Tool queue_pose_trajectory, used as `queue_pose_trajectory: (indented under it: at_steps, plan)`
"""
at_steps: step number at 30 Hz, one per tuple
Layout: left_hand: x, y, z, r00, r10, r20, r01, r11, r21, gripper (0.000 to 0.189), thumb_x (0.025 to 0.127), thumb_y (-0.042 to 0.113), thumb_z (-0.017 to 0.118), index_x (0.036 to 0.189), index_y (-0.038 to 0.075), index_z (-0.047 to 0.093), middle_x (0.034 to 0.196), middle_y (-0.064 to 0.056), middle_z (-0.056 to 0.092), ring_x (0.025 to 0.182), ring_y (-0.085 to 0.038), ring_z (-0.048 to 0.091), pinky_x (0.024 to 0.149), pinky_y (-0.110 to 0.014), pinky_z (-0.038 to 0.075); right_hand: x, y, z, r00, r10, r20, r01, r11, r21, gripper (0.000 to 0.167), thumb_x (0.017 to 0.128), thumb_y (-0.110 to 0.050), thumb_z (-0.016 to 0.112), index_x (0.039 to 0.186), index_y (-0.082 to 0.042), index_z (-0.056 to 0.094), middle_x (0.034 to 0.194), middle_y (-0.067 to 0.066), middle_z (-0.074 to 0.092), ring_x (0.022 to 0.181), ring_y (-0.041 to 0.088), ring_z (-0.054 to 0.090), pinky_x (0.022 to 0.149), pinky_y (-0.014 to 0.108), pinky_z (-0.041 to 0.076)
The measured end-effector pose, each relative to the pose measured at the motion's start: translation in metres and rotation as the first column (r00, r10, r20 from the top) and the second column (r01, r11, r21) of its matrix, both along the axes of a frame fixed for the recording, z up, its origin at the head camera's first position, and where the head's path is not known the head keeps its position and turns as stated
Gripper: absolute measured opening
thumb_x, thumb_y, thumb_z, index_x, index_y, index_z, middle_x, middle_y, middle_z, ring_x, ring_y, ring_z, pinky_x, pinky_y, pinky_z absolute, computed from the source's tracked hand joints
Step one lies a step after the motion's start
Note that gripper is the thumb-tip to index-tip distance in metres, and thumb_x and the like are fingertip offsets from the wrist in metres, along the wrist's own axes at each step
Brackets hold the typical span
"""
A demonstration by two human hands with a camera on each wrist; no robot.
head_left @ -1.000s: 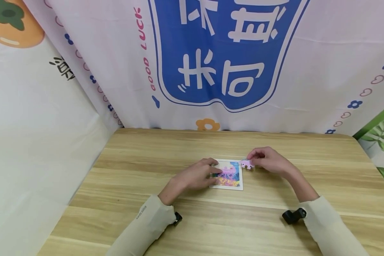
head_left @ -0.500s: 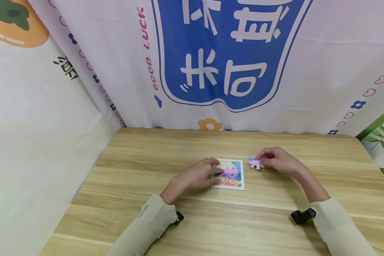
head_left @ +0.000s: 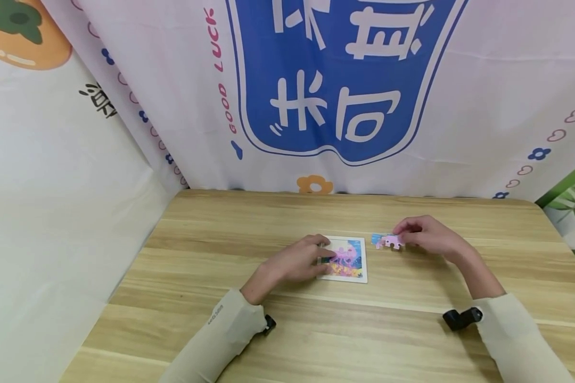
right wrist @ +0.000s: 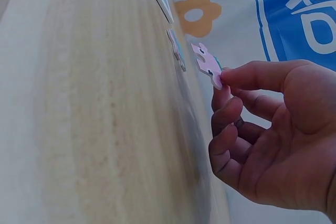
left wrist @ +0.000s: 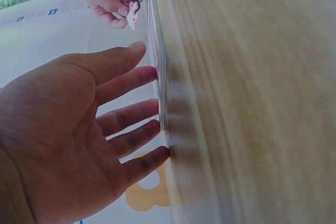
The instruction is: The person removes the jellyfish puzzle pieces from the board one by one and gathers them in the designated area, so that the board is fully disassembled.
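A white-framed jigsaw puzzle (head_left: 365, 268) with a pink octopus-like figure on blue and yellow lies on the table. My left hand (head_left: 297, 260) rests on its left side; in the left wrist view the fingers (left wrist: 128, 116) are spread, their tips at the board's edge. To the right of the board, my right hand (head_left: 428, 235) pinches a pink puzzle piece (right wrist: 211, 67) with dark eyes between thumb and fingers, held above the table. Another puzzle piece (right wrist: 176, 50), blue and pink, lies on the tabletop between the board and the held piece.
The wooden table (head_left: 345, 335) extends around the board on all sides. Behind it hangs a printed cloth (head_left: 196, 96) with a blue emblem, and a white cloth (head_left: 43, 213) covers the left side. Black wrist devices (head_left: 462, 318) sit at both cuffs.
My right hand has moved right, away from the board, with the pink puzzle piece. The other puzzle piece now shows separately on the table, left of the held one. My left hand stays on the board.
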State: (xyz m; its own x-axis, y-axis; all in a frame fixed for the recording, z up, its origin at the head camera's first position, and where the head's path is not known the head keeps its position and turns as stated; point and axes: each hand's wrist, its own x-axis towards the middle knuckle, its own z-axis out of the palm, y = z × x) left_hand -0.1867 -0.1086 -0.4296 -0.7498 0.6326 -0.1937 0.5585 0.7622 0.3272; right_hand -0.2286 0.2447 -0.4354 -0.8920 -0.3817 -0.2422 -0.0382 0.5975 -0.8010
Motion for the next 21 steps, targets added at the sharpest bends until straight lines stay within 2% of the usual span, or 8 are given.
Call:
queue_pose_trajectory:
  at_steps: [13,21]
  plan:
    - [0.0010,0.0006,0.0018,1.000,0.002,0.007,-0.002,1.000,-0.001,0.044,0.108,0.036,0.068,0.148,0.018,0.067,0.166,-0.008,0.050,0.154,-0.025,0.046,0.124,-0.041,0.046,-0.0024,0.0096,-0.0056,1.000,0.002,0.007,-0.002,0.999,0.034,0.024,0.106,-0.011,0.062,0.125,0.003,0.070,0.099,0.007,0.063,0.088,0.019,0.053,0.069,0.027,0.046]
    - [0.0013,0.0006,0.0030,1.000,0.002,0.008,-0.002,1.000,0.001,0.044,0.107,0.035,0.068,0.148,0.018,0.067,0.166,-0.009,0.049,0.154,-0.025,0.047,0.124,-0.041,0.047,-0.0024,0.0069,-0.0066,0.999,0.014,-0.041,-0.011,0.998,0.062,0.022,0.105,-0.007,0.062,0.121,0.006,0.071,0.100,0.008,0.066,0.085,0.015,0.053,0.068,0.024,0.046]
